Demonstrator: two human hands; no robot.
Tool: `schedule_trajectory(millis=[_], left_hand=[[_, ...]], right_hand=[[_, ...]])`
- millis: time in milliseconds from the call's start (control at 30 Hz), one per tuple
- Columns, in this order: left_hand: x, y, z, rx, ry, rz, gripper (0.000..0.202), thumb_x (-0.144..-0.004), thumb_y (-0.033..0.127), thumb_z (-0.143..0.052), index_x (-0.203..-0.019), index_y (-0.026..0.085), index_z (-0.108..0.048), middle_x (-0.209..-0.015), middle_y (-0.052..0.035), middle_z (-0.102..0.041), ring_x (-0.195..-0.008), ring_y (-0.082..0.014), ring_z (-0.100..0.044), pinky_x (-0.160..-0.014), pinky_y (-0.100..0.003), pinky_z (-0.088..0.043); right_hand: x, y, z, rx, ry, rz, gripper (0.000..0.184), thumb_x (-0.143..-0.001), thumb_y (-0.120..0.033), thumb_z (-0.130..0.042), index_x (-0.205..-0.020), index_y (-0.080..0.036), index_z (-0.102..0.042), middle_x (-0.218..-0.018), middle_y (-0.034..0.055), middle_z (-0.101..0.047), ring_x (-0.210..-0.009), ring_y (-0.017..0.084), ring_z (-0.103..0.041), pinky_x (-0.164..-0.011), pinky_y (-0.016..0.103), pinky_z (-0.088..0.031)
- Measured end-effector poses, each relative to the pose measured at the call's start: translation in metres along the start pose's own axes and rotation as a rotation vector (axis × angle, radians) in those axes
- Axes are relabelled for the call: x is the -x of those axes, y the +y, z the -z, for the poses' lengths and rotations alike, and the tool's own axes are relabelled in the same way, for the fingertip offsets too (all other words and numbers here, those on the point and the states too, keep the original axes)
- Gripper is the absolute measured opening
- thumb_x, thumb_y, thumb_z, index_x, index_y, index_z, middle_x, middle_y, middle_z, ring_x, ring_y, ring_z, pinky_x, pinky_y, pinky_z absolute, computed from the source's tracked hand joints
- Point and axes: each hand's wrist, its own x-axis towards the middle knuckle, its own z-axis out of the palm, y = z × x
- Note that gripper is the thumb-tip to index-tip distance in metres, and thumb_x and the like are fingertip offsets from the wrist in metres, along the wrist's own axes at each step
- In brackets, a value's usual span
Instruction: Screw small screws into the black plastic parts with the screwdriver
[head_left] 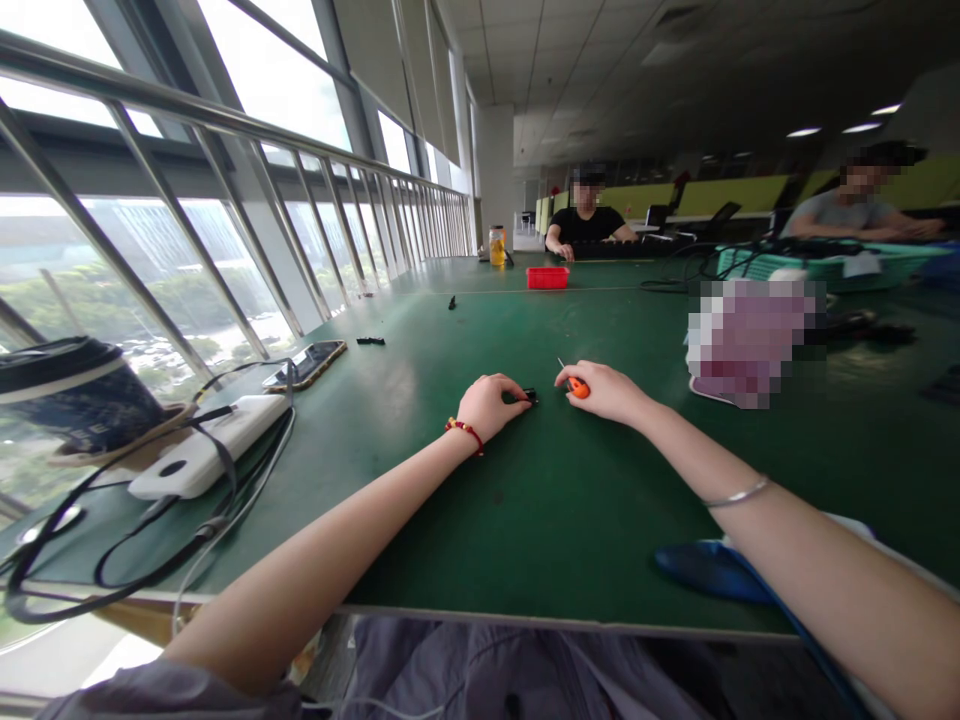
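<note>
Tall windows point(262, 50) run from nine to eleven o'clock behind a metal railing point(157, 100), letting in strong daylight, with trees point(112, 305) visible outside. Grey blinds point(375, 60) hang at eleven. A pale column point(493, 165) stands at twelve. The panelled ceiling point(555, 70) darkens toward two o'clock, where lamps point(804, 132) glow above yellow-green partitions point(630, 198) and dark chairs point(657, 214). A green-topped table point(525, 530) stretches from six toward twelve.

The surface point(480, 530) is seen as smooth and slightly glossy, the orange handle point(579, 387) as shiny plastic, the railing point(259, 134) as polished metal.
</note>
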Motion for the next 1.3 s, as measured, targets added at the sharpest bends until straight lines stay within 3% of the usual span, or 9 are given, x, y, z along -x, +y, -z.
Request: schedule_trajectory(millis=[267,667,1000,1300], left_hand=[[-0.010,-0.005,-0.003,0.159,-0.083,-0.150,0.008,-0.072,0.021,-0.066,-0.078,0.020,-0.072,-0.097,-0.0013,-0.070,-0.092,-0.0152,-0.064,-0.091,-0.028,-0.048],[-0.008,-0.008,-0.006,0.116,-0.016,-0.167,0.008,-0.071,0.024,-0.069,-0.077,0.021,-0.072,-0.093,-0.0033,-0.068,-0.091,-0.0164,-0.062,-0.090,-0.030,-0.048],[-0.007,-0.006,-0.003,0.148,-0.045,-0.144,0.007,-0.071,0.023,-0.069,-0.076,0.020,-0.073,-0.093,-0.0032,-0.069,-0.090,-0.0161,-0.063,-0.091,-0.029,-0.047],[-0.009,-0.006,-0.004,0.181,-0.046,-0.118,0.005,-0.071,0.020,-0.068,-0.074,0.019,-0.072,-0.089,-0.0021,-0.069,-0.087,-0.0161,-0.062,-0.089,-0.030,-0.047]], right_hand=[[0.000,-0.005,0.004,0.023,-0.097,0.016,0.035,-0.069,-0.021,-0.054,-0.102,-0.026,-0.061,-0.097,0.0046,-0.060,-0.090,0.022,-0.058,-0.068,0.029,-0.043],[0.000,-0.010,0.009,0.058,-0.162,0.074,0.038,-0.072,-0.038,-0.054,-0.108,-0.026,-0.057,-0.102,0.0052,-0.059,-0.085,0.022,-0.060,-0.075,0.034,-0.046],[0.000,-0.008,0.004,0.020,-0.110,0.057,0.031,-0.078,-0.036,-0.051,-0.106,-0.025,-0.059,-0.106,0.0055,-0.061,-0.090,0.022,-0.060,-0.075,0.032,-0.045],[-0.001,-0.018,-0.007,-0.022,-0.010,0.029,0.028,-0.078,-0.033,-0.052,-0.103,-0.025,-0.063,-0.096,0.0032,-0.057,-0.077,0.016,-0.058,-0.063,0.025,-0.041]])
